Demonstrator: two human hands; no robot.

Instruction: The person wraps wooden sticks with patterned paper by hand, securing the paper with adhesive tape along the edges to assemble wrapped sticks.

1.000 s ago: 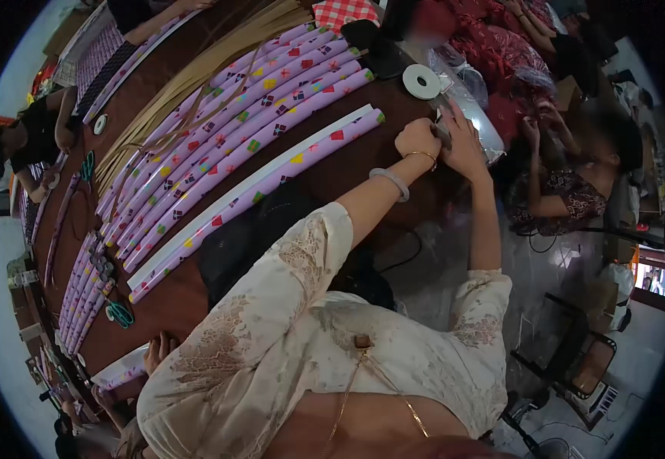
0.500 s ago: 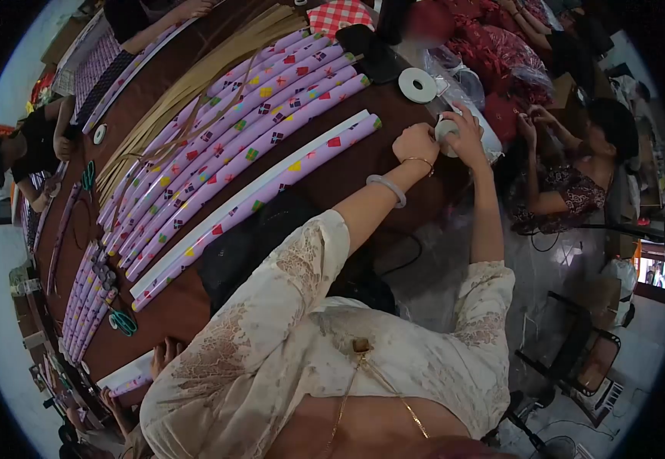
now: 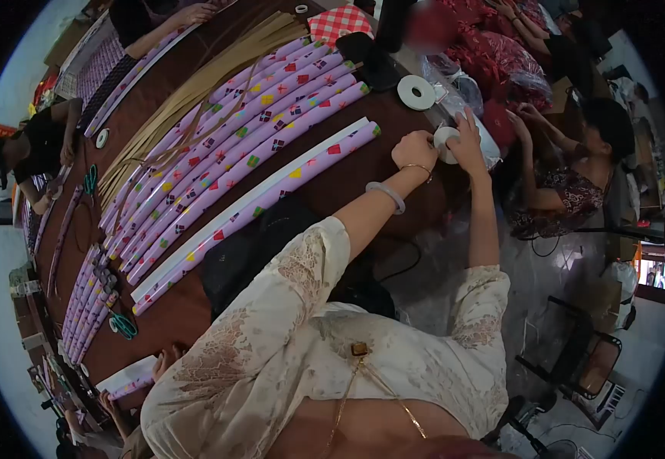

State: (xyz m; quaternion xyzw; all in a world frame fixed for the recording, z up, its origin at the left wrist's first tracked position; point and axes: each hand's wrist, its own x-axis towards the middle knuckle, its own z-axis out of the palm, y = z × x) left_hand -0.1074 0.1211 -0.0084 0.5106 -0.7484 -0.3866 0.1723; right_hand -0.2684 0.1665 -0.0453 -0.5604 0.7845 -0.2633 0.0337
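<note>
A white roll of tape is in my right hand, with the thumb and fingers around its right side near the table's right end. My left hand is closed in a pinch against the roll's left edge; what lies between its fingertips is hidden. Just beyond my hands, a larger white tape roll lies flat. To the left of my hands is a long purple patterned paper roll with a white strip along its far side.
Several purple paper rolls lie side by side, brown strips beyond them. Teal-handled scissors are at the left. A black phone-like object sits near a red checked cloth. Co-workers sit around the table; one is at right.
The tape roll has turned so that more of its flat face shows. My right fingers have straightened a little, and my left hand has moved slightly down and left.
</note>
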